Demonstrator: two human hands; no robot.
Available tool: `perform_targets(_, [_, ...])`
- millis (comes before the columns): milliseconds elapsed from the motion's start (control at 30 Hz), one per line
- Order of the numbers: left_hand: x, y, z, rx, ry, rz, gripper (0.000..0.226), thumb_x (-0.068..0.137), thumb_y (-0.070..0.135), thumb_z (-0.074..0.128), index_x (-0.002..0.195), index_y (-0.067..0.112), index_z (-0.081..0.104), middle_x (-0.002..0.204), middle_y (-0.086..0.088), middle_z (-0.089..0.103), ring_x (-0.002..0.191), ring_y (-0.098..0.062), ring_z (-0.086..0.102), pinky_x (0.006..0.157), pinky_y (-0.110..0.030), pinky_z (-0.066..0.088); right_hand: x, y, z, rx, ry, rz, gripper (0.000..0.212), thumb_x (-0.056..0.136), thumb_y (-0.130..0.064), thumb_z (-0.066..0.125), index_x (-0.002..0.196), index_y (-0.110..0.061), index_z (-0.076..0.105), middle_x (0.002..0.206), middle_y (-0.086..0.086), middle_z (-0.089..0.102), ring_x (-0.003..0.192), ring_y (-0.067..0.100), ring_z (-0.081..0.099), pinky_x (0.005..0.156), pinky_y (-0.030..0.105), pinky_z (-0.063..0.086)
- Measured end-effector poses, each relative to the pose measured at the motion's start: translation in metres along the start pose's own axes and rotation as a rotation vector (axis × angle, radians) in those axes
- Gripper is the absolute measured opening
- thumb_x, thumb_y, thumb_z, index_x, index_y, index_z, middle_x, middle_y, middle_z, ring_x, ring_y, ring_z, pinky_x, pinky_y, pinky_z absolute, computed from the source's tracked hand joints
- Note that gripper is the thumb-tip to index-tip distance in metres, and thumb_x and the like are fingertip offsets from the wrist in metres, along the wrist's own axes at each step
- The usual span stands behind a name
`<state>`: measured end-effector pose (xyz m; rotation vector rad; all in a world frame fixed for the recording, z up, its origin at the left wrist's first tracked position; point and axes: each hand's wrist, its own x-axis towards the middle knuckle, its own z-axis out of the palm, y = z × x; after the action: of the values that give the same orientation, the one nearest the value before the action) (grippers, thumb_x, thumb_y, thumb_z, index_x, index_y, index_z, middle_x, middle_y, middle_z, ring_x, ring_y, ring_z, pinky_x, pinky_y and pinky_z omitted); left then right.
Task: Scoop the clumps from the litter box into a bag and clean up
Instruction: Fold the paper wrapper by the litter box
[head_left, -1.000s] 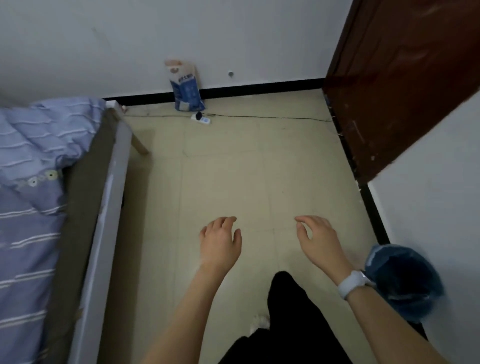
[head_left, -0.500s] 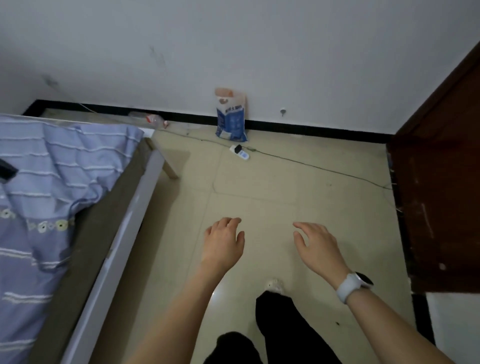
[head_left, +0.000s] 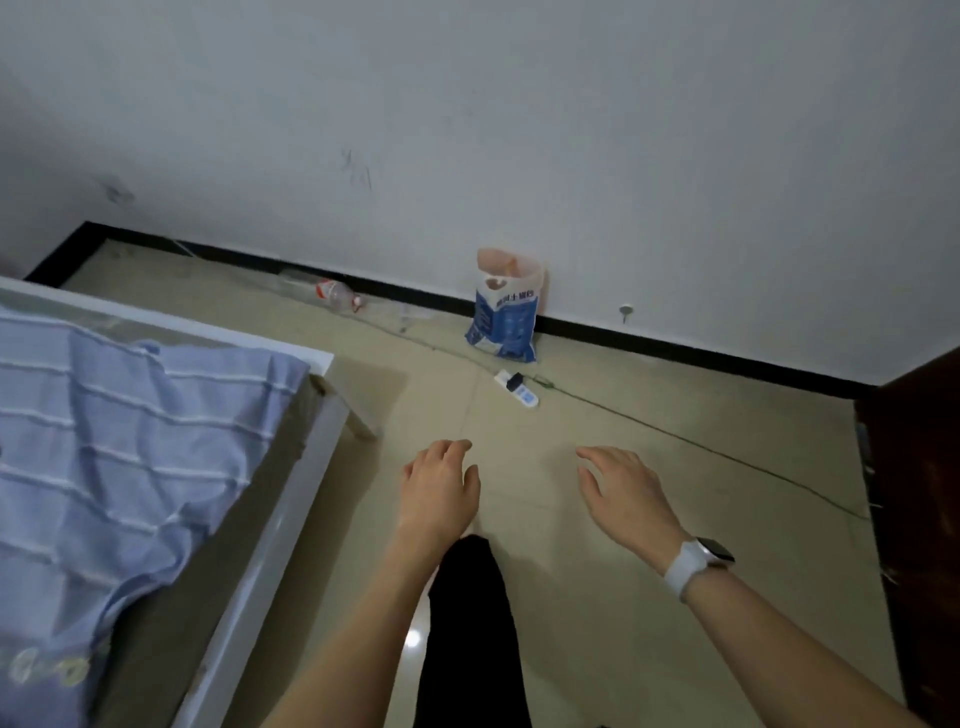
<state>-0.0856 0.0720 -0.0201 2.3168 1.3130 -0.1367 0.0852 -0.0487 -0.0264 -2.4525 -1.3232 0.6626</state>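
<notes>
Both hands out front over the floor (head_left: 597, 597), palms down: left hand (head_left: 439, 486) loosely curled, right hand (head_left: 626, 491) spread and relaxed, both holding nothing. Blue bag (head_left: 504, 312) stands against the wall, well ahead of the hands. Litter box out of view, bed (head_left: 156, 467) on left

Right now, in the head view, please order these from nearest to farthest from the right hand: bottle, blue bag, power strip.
From the right hand:
1. Power strip, on the floor just ahead.
2. Blue bag, against the wall.
3. Bottle, far left by the baseboard.
</notes>
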Motion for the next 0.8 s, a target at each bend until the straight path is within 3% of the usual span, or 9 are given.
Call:
perform_targets(367, [0.239,-0.047,-0.088,0.03,-0.081,0.071,0.039,0.096,0.026,0.039,0.135,0.019,0.043,0.137,0.001,0.044,0.122,-0.02,0.043,0.098,-0.03,0.034,0.233,-0.072,-0.023,0.079,-0.111,0.103,0.037,0.095,-0.019,0.04,0.13,-0.013,0.048,0.13,0.008,0.052,0.119,0.025,0.046,0.1,0.037,0.038])
perform_targets(567, [0.378,-0.045,-0.077,0.044,-0.179,0.095,0.041,0.096,0.027,0.038,0.137,0.02,0.04,0.139,0.0,0.041,0.125,-0.021,0.041,0.103,-0.034,0.033,0.365,-0.055,-0.013,0.119,-0.128,0.161,0.033,0.093,-0.015,0.043,0.124,-0.007,0.052,0.121,0.012,0.056,0.114,0.028,0.049,0.095,0.036,0.04])
perform_targets(700, [0.491,-0.036,-0.048,0.043,-0.225,0.081,0.043,0.097,0.026,0.037,0.139,0.018,0.034,0.14,-0.002,0.041,0.126,-0.021,0.038,0.102,-0.034,0.033,0.479,-0.022,0.012,0.075,-0.163,0.187,0.042,0.095,-0.022,0.041,0.136,-0.01,0.04,0.136,0.009,0.047,0.125,0.025,0.041,0.103,0.034,0.034])
perform_targets(800, [0.556,-0.042,-0.01,0.021,-0.235,0.077,0.041,0.097,0.026,0.037,0.137,0.018,0.034,0.136,-0.002,0.043,0.123,-0.02,0.041,0.099,-0.032,0.034,0.557,0.012,0.054,0.007,-0.201,0.188,0.046,0.093,-0.032,0.043,0.134,-0.012,0.039,0.131,0.009,0.051,0.117,0.025,0.046,0.096,0.032,0.038])
